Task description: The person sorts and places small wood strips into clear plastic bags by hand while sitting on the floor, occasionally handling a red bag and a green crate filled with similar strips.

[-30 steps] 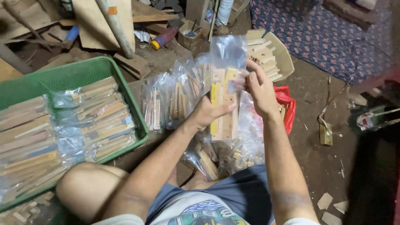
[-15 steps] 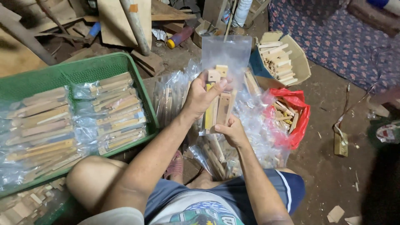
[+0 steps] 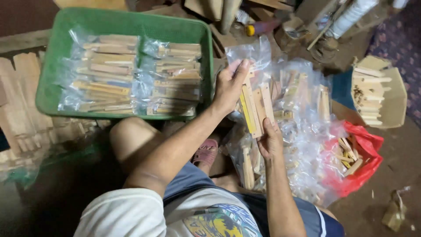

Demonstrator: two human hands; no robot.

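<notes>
**A:** Where are your hands now, compared with the green plastic crate (image 3: pixel 52 94)?

**B:** Both are to the right of the crate. Your left hand (image 3: pixel 229 87) is just beside its right wall, and it closes around the upper part of a bundle of flat wooden sticks (image 3: pixel 256 107). The fingers are wrapped over the top and the thumb presses the side. One stick in the bundle has a yellow edge.

**A:** And the right hand?

**B:** Your right hand (image 3: pixel 269 142) is lower, farther from the crate, and it grips the bottom end of the same bundle. The fingers are pressed together around the sticks. So the bundle stands almost upright between your two hands, and a clear plastic bag (image 3: pixel 250 52) rises behind its top end.

**A:** What is inside the crate?

**B:** Packed clear bags of wooden sticks (image 3: pixel 131 74), lying flat in two rows on the bottom.

**A:** What else is on the right of the crate?

**B:** A heap of filled clear bags (image 3: pixel 302 109) lies directly behind your hands. Beyond it, farther right, a red plastic bag (image 3: pixel 366 164) holds loose sticks, and above that a cardboard box (image 3: pixel 390 94) holds more wooden pieces. Your bare knee (image 3: pixel 131 140) is just below the front wall of the crate.
</notes>
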